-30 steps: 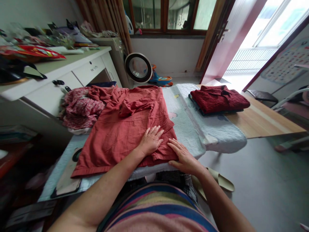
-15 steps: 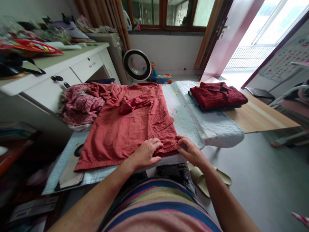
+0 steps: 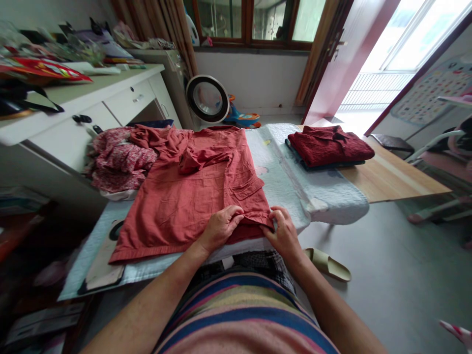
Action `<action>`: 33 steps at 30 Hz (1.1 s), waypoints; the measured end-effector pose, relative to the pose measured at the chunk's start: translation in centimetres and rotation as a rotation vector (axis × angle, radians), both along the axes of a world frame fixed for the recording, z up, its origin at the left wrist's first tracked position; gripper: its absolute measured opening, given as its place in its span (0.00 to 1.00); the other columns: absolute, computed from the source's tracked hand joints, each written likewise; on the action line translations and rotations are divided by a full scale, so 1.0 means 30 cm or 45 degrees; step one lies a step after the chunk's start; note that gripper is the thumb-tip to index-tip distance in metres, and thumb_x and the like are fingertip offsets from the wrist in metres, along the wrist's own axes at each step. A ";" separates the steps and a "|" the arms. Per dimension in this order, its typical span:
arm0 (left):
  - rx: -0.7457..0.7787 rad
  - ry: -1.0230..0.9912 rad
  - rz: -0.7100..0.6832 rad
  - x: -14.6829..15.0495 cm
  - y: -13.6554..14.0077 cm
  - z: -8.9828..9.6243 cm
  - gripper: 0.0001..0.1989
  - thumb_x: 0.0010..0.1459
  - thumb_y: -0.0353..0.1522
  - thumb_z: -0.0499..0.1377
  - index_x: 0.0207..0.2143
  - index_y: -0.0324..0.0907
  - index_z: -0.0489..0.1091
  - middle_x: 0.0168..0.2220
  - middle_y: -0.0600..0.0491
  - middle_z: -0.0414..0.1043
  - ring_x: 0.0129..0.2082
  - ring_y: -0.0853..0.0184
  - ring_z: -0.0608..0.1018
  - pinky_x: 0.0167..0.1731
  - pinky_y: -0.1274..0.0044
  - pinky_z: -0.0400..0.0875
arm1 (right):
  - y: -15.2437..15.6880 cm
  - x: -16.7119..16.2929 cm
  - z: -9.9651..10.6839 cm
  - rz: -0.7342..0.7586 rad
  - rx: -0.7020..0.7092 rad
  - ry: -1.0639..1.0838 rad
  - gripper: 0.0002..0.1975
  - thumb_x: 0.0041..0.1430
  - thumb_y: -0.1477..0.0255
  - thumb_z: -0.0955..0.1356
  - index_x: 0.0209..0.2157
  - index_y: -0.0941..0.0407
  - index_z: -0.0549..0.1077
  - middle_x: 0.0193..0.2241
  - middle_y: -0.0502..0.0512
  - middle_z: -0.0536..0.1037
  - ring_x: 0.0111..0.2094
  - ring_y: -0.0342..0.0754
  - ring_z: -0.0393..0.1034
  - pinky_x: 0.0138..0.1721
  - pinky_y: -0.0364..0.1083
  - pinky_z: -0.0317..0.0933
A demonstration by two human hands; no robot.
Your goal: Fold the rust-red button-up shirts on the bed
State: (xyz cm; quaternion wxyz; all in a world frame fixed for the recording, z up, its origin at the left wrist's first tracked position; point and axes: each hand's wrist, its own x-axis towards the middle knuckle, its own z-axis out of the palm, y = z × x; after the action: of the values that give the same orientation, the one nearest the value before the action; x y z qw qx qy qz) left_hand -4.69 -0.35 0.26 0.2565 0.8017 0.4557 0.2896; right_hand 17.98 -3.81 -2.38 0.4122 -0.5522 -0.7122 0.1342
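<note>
A coral-red shirt (image 3: 177,206) lies spread over the pale blue padded cover (image 3: 280,162), its right side folded inward with a flap pocket showing. My left hand (image 3: 221,226) pinches the folded part's hem between thumb and fingers, near the cover's front edge. At the same hem's right corner, my right hand (image 3: 282,230) grips the cloth, thumb below and fingers above. Between the two hands the hem is lifted slightly, and a lower layer of the shirt shows beneath it.
A dark red folded garment (image 3: 330,145) lies on a darker folded one at the right. Crumpled pink patterned cloth (image 3: 121,157) is heaped at the left. A tablet-like flat object (image 3: 105,265) lies at front left. One olive slipper (image 3: 328,265) is on the floor.
Both hands have closed on the folded hem and raised it a little. My right hand has moved slightly left, its thumb now under the corner.
</note>
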 end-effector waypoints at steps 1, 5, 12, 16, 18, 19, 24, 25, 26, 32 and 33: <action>0.020 0.021 -0.039 -0.005 -0.004 -0.007 0.08 0.64 0.35 0.56 0.43 0.44 0.70 0.40 0.53 0.75 0.39 0.66 0.77 0.41 0.76 0.70 | -0.002 -0.005 -0.003 -0.012 0.019 -0.010 0.08 0.53 0.77 0.67 0.34 0.53 0.65 0.45 0.60 0.69 0.48 0.54 0.65 0.50 0.53 0.62; 0.207 0.229 -0.226 -0.030 -0.031 -0.014 0.11 0.63 0.28 0.55 0.47 0.44 0.70 0.46 0.50 0.72 0.46 0.64 0.74 0.47 0.73 0.69 | -0.013 -0.007 -0.021 0.116 0.041 -0.039 0.14 0.51 0.84 0.63 0.37 0.53 0.68 0.43 0.58 0.70 0.47 0.52 0.65 0.50 0.52 0.62; 0.273 0.505 -0.220 -0.070 -0.069 0.024 0.09 0.61 0.26 0.53 0.40 0.44 0.72 0.42 0.50 0.71 0.43 0.61 0.70 0.45 0.69 0.67 | -0.011 0.030 0.007 0.391 -0.028 -0.223 0.20 0.48 0.85 0.63 0.42 0.53 0.73 0.47 0.57 0.72 0.51 0.53 0.65 0.54 0.53 0.61; 0.026 0.450 -0.260 -0.098 -0.054 0.054 0.15 0.50 0.21 0.54 0.38 0.43 0.73 0.41 0.51 0.70 0.41 0.63 0.70 0.44 0.72 0.68 | 0.022 0.058 0.122 0.581 -0.203 -0.269 0.10 0.54 0.78 0.67 0.38 0.54 0.76 0.41 0.56 0.75 0.44 0.50 0.69 0.49 0.49 0.63; -0.103 0.407 -0.341 -0.108 -0.032 0.081 0.18 0.47 0.20 0.53 0.38 0.44 0.73 0.39 0.52 0.71 0.40 0.65 0.71 0.44 0.74 0.68 | 0.061 0.069 0.172 0.653 -0.276 -0.263 0.05 0.60 0.73 0.67 0.34 0.55 0.76 0.35 0.54 0.76 0.37 0.47 0.70 0.43 0.46 0.64; -0.150 0.391 -0.376 -0.108 -0.016 0.096 0.18 0.47 0.20 0.53 0.37 0.44 0.74 0.39 0.53 0.72 0.40 0.65 0.72 0.44 0.74 0.68 | 0.088 0.073 0.189 0.656 -0.286 -0.262 0.07 0.62 0.72 0.66 0.33 0.55 0.76 0.32 0.54 0.75 0.35 0.46 0.70 0.41 0.45 0.64; -0.003 0.280 -0.221 -0.035 0.117 0.140 0.15 0.51 0.23 0.52 0.37 0.42 0.74 0.41 0.50 0.74 0.44 0.63 0.73 0.49 0.70 0.68 | 0.279 0.040 0.183 0.472 -0.106 -0.308 0.07 0.60 0.77 0.65 0.33 0.55 0.75 0.35 0.55 0.75 0.37 0.47 0.70 0.41 0.45 0.63; 0.051 0.240 -0.182 -0.008 0.154 0.135 0.15 0.52 0.23 0.52 0.38 0.41 0.74 0.43 0.49 0.74 0.46 0.62 0.73 0.52 0.69 0.67 | 0.318 0.024 0.170 0.427 -0.062 -0.318 0.08 0.59 0.79 0.64 0.32 0.55 0.75 0.35 0.55 0.75 0.38 0.47 0.69 0.42 0.45 0.63; 0.084 0.203 -0.160 0.018 0.192 0.124 0.15 0.52 0.22 0.51 0.37 0.41 0.74 0.44 0.49 0.74 0.47 0.62 0.73 0.53 0.69 0.67 | 0.354 0.005 0.156 0.397 -0.024 -0.319 0.09 0.58 0.80 0.64 0.33 0.55 0.75 0.35 0.55 0.75 0.39 0.48 0.69 0.43 0.46 0.63; 0.173 0.231 -0.006 0.100 0.360 -0.010 0.17 0.53 0.19 0.49 0.38 0.41 0.73 0.44 0.49 0.73 0.47 0.63 0.72 0.52 0.69 0.68 | 0.449 -0.079 0.065 0.379 0.069 -0.341 0.14 0.61 0.80 0.62 0.37 0.55 0.78 0.40 0.56 0.77 0.43 0.48 0.69 0.49 0.47 0.62; 0.179 0.254 0.009 0.099 0.369 -0.032 0.17 0.54 0.19 0.49 0.38 0.41 0.73 0.43 0.49 0.73 0.46 0.63 0.72 0.51 0.69 0.69 | 0.447 -0.080 0.050 0.370 0.063 -0.340 0.15 0.61 0.80 0.61 0.38 0.55 0.78 0.41 0.56 0.77 0.43 0.48 0.69 0.49 0.47 0.63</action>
State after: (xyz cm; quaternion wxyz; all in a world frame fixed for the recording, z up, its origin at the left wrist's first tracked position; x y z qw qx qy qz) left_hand -1.74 10.70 -0.69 0.1519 0.8410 0.4602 0.2404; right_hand 15.58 9.60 -0.88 0.3037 -0.4463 -0.8357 0.1002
